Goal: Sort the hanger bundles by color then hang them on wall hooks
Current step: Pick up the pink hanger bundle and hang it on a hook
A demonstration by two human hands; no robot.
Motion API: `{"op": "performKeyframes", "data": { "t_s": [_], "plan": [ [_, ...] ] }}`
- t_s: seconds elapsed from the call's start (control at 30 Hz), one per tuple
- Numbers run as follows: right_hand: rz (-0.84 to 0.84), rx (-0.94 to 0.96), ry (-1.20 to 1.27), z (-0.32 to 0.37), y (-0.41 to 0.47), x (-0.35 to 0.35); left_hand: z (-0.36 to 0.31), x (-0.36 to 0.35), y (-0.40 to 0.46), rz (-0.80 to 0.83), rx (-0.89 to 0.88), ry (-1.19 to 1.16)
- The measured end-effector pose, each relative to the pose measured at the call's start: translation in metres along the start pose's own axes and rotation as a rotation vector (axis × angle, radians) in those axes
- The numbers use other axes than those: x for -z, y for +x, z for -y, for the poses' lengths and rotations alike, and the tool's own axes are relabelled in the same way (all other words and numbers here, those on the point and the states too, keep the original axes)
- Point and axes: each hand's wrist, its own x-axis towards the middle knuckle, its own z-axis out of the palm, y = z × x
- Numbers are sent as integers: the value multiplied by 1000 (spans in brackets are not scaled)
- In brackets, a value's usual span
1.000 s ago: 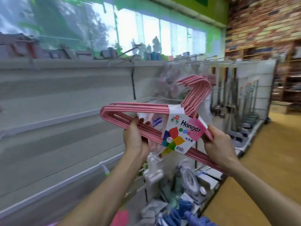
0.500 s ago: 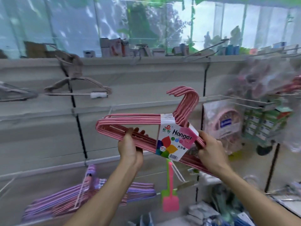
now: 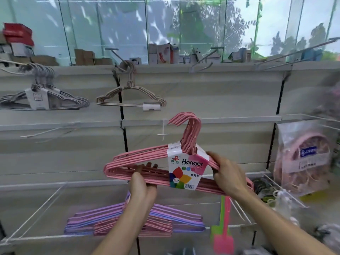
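Hanging step in hand, sorting not finished. The pink bundle (image 3: 147,162), banded by a label (image 3: 185,168), is held up in front of the wall panel (image 3: 220,100), hooks uppermost and tilted. The left hand (image 3: 142,183) grips the lower bars near the left end, fingers curled round them; the right hand (image 3: 229,173) grasps the right shoulder just beside the label. A bare peg (image 3: 163,124) juts from the rail just left of the bundle's hooks and level with them; judged the likely target. The next move calls for levelling the bundle and passing all hooks over one peg together, not some. Grey bundle (image 3: 42,98) and beige bundle (image 3: 128,100) hang on upper pegs; purple and pink bundles (image 3: 165,218) lie in the wire rack below. Against the earlier frames: the view has swung left from the aisle to face the panel squarely, the bundle now sits more upright and closer to the peg, and both grips are unchanged.
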Motion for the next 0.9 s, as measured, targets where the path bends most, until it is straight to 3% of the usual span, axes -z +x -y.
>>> {"op": "performKeyframes", "data": {
  "t_s": [0.4,0.9],
  "plan": [
    [51,-8,-98,4,55,-54,1,13,79,-55,213,-135],
    [23,46,-205,-3,114,-94,10,9,142,-61,244,-238]
  ]
}}
